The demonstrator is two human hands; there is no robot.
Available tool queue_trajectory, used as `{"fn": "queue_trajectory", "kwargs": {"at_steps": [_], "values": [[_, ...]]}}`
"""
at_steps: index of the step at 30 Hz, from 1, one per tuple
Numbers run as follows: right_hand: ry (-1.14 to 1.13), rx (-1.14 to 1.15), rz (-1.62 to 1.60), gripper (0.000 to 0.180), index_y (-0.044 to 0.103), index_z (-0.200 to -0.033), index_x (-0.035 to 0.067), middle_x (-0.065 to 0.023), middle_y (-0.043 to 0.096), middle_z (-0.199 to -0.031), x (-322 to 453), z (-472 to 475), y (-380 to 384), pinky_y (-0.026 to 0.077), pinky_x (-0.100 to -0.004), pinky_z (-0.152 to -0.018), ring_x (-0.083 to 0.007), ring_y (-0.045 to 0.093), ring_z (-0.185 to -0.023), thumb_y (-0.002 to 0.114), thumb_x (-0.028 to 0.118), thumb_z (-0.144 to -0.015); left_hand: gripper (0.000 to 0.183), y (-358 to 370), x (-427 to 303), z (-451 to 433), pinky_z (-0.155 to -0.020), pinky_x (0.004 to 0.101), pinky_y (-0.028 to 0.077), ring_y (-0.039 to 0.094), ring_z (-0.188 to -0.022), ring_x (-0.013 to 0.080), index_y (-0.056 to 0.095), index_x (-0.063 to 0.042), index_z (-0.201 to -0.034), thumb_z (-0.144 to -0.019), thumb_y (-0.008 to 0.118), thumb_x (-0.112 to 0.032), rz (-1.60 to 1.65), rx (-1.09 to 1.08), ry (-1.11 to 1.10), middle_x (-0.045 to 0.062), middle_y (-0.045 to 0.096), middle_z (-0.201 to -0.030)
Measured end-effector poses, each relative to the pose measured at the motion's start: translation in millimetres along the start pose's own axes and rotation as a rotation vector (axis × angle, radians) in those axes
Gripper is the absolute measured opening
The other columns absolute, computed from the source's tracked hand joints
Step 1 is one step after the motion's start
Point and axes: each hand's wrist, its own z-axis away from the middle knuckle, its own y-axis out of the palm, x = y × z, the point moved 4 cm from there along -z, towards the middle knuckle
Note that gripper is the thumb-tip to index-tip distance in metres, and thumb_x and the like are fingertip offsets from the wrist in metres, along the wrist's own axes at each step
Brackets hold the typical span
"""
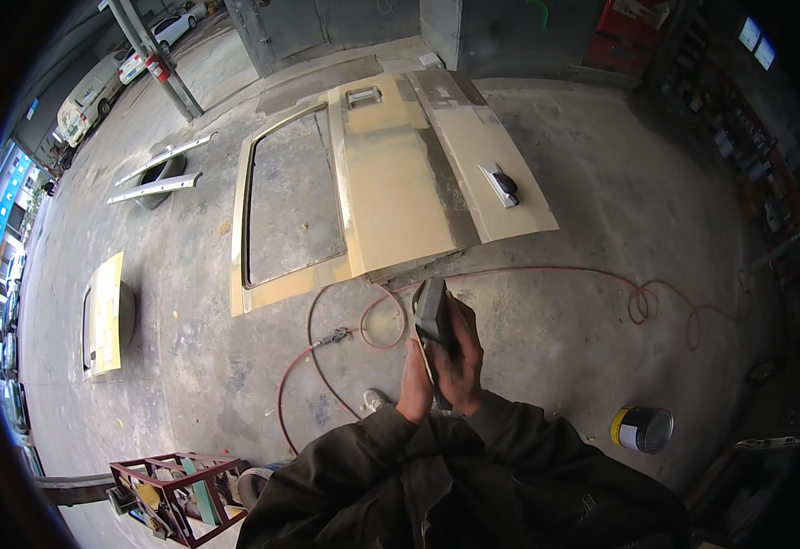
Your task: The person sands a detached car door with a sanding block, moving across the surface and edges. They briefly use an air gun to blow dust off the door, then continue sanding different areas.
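Observation:
A dark sanding block is held upright between my two hands, over the floor near the lower edge of a vehicle door panel. My right hand grips the block from the right side. On its left side, my left hand presses a thin sheet, which looks like sandpaper, against the block. The large beige door panel lies ahead of me, with a window opening at its left and grey-brown patches. On its right part rests a metal-bladed tool with a black handle.
A red air hose loops across the concrete floor. A tin can lies at the right. At the lower left stands a red metal frame cart. A smaller yellowish panel and silver strips lie to the left.

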Motion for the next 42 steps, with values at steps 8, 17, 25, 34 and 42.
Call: {"fn": "queue_trajectory", "kwargs": {"at_steps": [8,17,25,34,42], "values": [[0.079,-0.006,-0.060,0.065,0.041,-0.157,-0.004,-0.0229,0.045,-0.153,-4,0,10,0.036,-0.0460,-0.118,-0.0372,0.044,-0.141,0.062,0.020,-0.100,0.065,-1,-7,5,-0.123,0.0379,0.030,0.036,-0.150,0.0274,0.023,0.001,-0.164,-0.116,0.015,-0.042,0.004,-0.027,-0.078,0.017,0.037,-0.163],[0.390,0.028,-0.468,0.058,0.040,-0.159,-0.001,-0.0165,0.039,-0.163,-32,2,43,0.028,-0.0409,-0.124,-0.0309,0.036,-0.151,0.042,0.028,-0.109,0.071,-33,-5,-18,-0.119,0.0383,0.033,0.041,-0.145,0.0277,0.001,-0.005,-0.168,-0.114,0.040,-0.028,0.049,-0.016,0.143,0.019,0.035,-0.162],[0.285,0.310,-0.151,0.067,0.043,-0.156,-0.004,-0.0218,0.044,-0.160,-42,-14,89,0.031,-0.0398,-0.123,-0.0319,0.041,-0.150,0.068,0.022,-0.100,0.079,-128,7,-43,-0.111,0.0377,0.042,0.054,-0.127,0.0226,0.007,-0.014,-0.168,-0.108,0.058,-0.023,0.423,-0.068,-0.234,0.012,0.053,-0.142],[0.544,0.146,-0.082,0.062,0.047,-0.152,-0.005,-0.0217,0.052,-0.154,-92,-7,160,0.040,-0.0381,-0.117,-0.0307,0.050,-0.144,0.070,0.021,-0.102,0.081,-203,46,-76,-0.113,0.0407,0.040,0.057,-0.128,0.0263,0.024,-0.001,-0.154,-0.095,0.075,-0.022,0.352,-0.135,-0.396,0.020,0.064,-0.131],[0.535,0.251,0.047,0.054,0.056,-0.148,0.000,-0.0211,0.056,-0.147,-182,-57,182,0.043,-0.0398,-0.114,-0.0323,0.054,-0.137,0.071,0.016,-0.098,0.062,-230,110,-146,-0.117,0.0472,0.035,0.054,-0.133,0.0234,0.038,-0.013,-0.152,-0.100,0.065,-0.034,0.489,-0.169,-0.597,0.008,0.061,-0.135]]}}
